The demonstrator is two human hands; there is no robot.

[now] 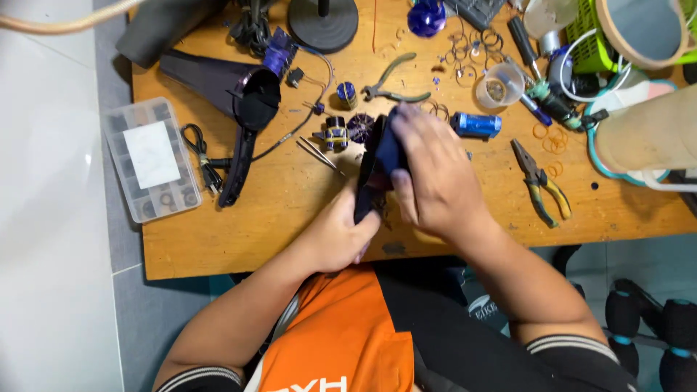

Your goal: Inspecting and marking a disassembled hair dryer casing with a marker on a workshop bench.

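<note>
Scuffed and scattered with small parts, a wooden workbench (290, 210) is filling the head view, with grey floor showing along its left edge. Near the bench's front edge, both hands are working on a dark blue housing piece (377, 163), a narrow curved shell whose long axis is running from the near edge away toward the far side, its upper end pointing at the pliers (396, 80) and leaning slightly right. The left hand (337, 236) is curling around the lower end, fingers closed on it. The right hand (435, 174) is lying over the upper part, fingers together and pressing down on it. Just left of the piece, a small wound motor (335, 134) and tweezers (318, 152) are lying on the bench; a blue cylinder (475, 124) is sitting just right.
</note>
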